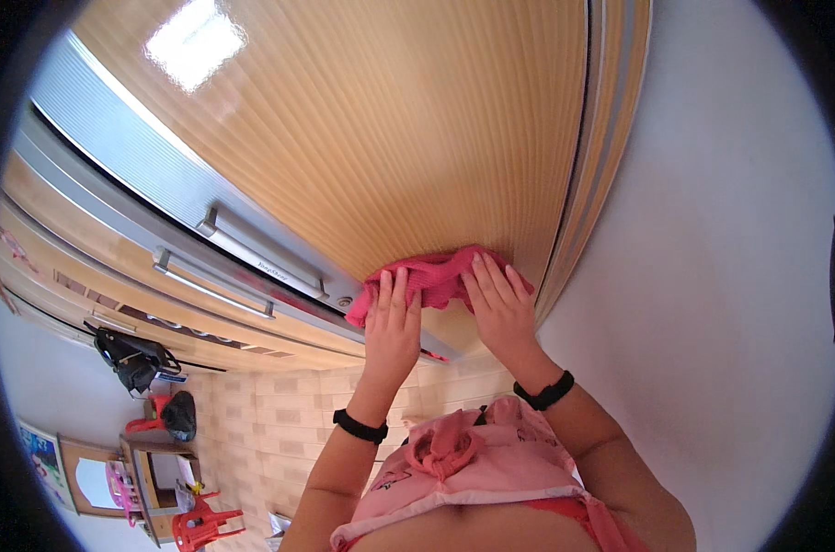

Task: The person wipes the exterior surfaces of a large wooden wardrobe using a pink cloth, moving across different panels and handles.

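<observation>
A bunched pink cloth (433, 276) lies against the lower part of a glossy wood-grain wardrobe door (417, 129). My left hand (392, 322) holds the cloth's left part to the panel, its fingers laid long over the fabric. On the right part of the same cloth, my right hand (500, 308) presses with fingers stretched and slightly apart. Both thumbs are mostly hidden from sight. Each wrist wears a black band. Left of the cloth, a silver handle (266, 260) runs along the door's metal edge, with a small round lock near its end.
A second handle (215, 287) sits on the neighbouring door. A white wall (693, 212) closes off the right side. Tiled floor (280, 414) stretches below and left, where a black bag (134, 357), a red plastic chair (201, 524) and a mirrored dresser (146, 469) stand.
</observation>
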{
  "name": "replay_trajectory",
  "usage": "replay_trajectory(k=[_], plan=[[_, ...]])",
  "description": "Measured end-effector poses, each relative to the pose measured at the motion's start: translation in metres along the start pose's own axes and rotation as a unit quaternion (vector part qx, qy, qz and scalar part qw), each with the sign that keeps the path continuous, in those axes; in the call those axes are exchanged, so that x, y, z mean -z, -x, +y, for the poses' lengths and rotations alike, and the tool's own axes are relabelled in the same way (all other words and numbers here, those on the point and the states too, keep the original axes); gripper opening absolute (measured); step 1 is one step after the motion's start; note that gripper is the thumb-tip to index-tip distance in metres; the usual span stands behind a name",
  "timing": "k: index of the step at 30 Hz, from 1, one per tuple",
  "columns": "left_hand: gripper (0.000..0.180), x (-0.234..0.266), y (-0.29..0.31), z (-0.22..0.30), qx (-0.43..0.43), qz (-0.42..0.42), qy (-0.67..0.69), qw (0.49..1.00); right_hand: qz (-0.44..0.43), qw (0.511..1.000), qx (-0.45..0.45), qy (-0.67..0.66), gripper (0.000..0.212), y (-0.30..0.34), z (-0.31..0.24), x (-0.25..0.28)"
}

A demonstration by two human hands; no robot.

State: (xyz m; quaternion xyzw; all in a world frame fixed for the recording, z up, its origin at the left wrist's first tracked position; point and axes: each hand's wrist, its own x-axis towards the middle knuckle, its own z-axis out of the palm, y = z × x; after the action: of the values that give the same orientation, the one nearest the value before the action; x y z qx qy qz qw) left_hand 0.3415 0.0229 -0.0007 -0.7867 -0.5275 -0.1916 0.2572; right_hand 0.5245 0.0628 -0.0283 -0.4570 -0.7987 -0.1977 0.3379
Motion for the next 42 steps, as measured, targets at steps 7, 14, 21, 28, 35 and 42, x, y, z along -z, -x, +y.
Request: replay_trajectory(k=[7, 14, 21, 28, 35, 42], plan=[[0.03, 0.008, -0.01, 0.005, 0.008, -0.012, -0.002, 1.0, -0.018, 1.0, 0.009, -0.008, 0.036, -0.005, 0.0, 0.01], [0.03, -0.003, 0.002, 0.007, -0.005, -0.033, 0.026, 0.999, -0.024, 0.999, 0.007, -0.028, 0.035, 0.012, 0.001, -0.003], [0.03, 0.02, -0.029, 0.003, 0.026, 0.025, 0.026, 0.999, 0.024, 0.998, 0.001, -0.054, 0.035, -0.03, 0.003, 0.023], [0.023, -0.014, 0.009, 0.003, -0.031, -0.031, -0.02, 0.999, -0.028, 0.998, 0.042, -0.048, 0.031, 0.026, 0.001, -0.021], [0.024, 0.03, -0.049, 0.003, 0.062, 0.136, 0.012, 0.989, 0.056, 0.993, -0.007, -0.106, 0.03, -0.068, 0.0, 0.035], [0.013, -0.007, 0.014, -0.002, 0.069, 0.045, 0.009, 0.997, 0.001, 0.981, 0.115, -0.153, 0.031, -0.034, -0.022, 0.003]])
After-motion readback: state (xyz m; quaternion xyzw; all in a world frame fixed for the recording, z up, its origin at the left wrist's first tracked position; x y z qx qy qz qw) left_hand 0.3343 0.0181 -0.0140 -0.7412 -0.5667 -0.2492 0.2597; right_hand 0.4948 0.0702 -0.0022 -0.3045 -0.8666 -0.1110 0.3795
